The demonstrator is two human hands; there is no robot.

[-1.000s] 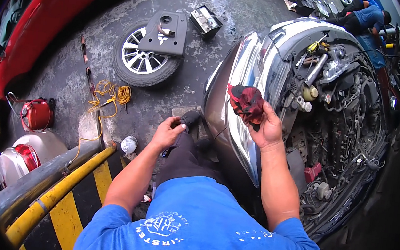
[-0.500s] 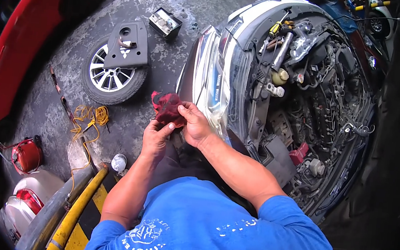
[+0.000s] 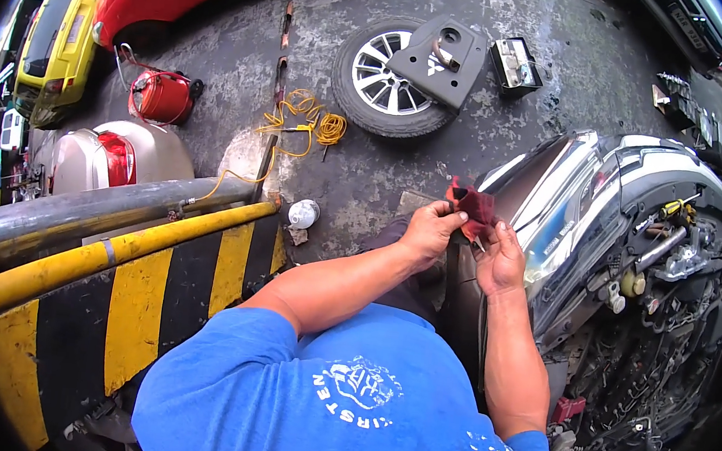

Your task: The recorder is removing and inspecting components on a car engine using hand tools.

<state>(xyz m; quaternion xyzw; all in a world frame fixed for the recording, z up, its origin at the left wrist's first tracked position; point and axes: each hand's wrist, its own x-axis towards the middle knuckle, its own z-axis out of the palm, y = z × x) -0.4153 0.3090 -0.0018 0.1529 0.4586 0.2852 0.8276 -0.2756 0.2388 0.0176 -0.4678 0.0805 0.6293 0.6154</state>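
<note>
Holding a red rag (image 3: 474,204) in front of the body, just off the front corner of a car (image 3: 529,193). Pinching it from the left with the left hand (image 3: 428,234), pressing the thumb over the cloth against bent fingers, nearly together. Resting the right hand (image 3: 500,265) at its lower right edge with fingers curled and only slightly parted, leaving any grip there too hidden to tell. Standing in a blue shirt (image 3: 343,400) beside the headlight (image 3: 554,228), to the left of an exposed engine bay (image 3: 641,365). Facing a wheel (image 3: 376,86) lying flat on the floor (image 3: 371,169), partly beneath a dark cover (image 3: 442,65) and near a black box (image 3: 516,67). Looking down also on a yellow cord (image 3: 330,128) nearer than the wheel, a red tank (image 3: 161,97) farther left, and a yellow rail (image 3: 139,246) running alongside a grey pipe (image 3: 116,209).
</note>
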